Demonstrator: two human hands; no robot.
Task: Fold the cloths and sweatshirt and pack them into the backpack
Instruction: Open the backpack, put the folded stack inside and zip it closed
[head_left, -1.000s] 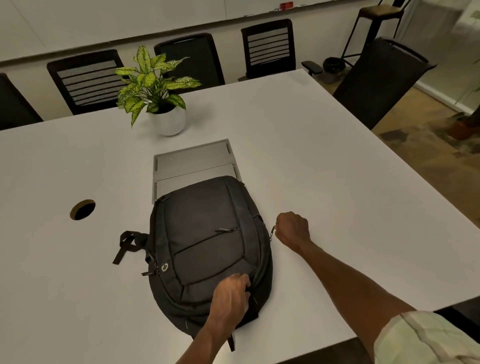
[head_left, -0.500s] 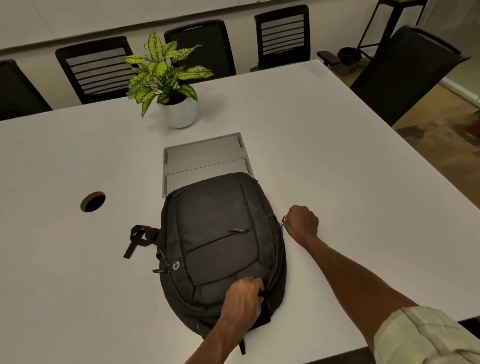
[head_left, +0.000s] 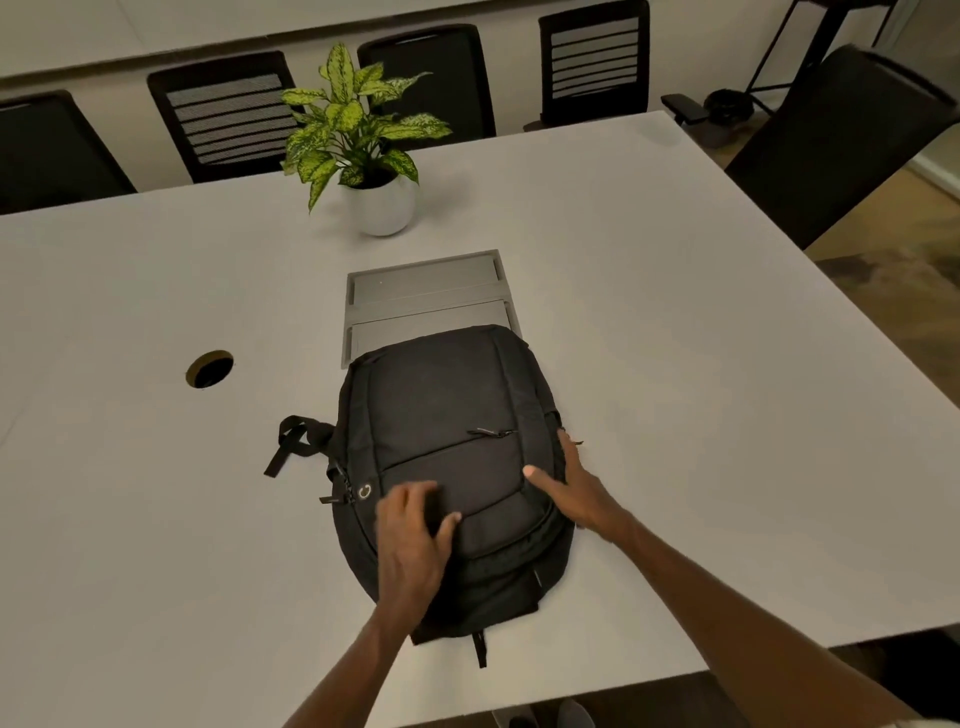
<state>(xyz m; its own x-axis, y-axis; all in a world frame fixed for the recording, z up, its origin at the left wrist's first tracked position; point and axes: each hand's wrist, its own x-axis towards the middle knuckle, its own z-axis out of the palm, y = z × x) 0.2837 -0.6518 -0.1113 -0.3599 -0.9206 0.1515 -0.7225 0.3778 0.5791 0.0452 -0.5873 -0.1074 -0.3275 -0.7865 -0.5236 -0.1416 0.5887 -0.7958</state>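
A black backpack (head_left: 447, 415) lies flat on the white table (head_left: 675, 364), front panel up and zipped, one strap sticking out to its left. My left hand (head_left: 413, 540) rests on the lower front of the pack with its fingers spread. My right hand (head_left: 576, 488) lies flat against the pack's right side, fingers straight, thumb on the front panel. No cloths or sweatshirt are in view.
A potted plant in a white pot (head_left: 382, 208) stands behind the pack, past a grey cable hatch (head_left: 426, 296). A round cable hole (head_left: 209, 368) is at the left. Black chairs (head_left: 228, 119) line the far edge, and another chair (head_left: 841, 140) stands at the right.
My right hand let go of the zipper pull at the pack's right edge and opened flat on its side. My left hand released its grip near the bottom and moved up onto the front panel.
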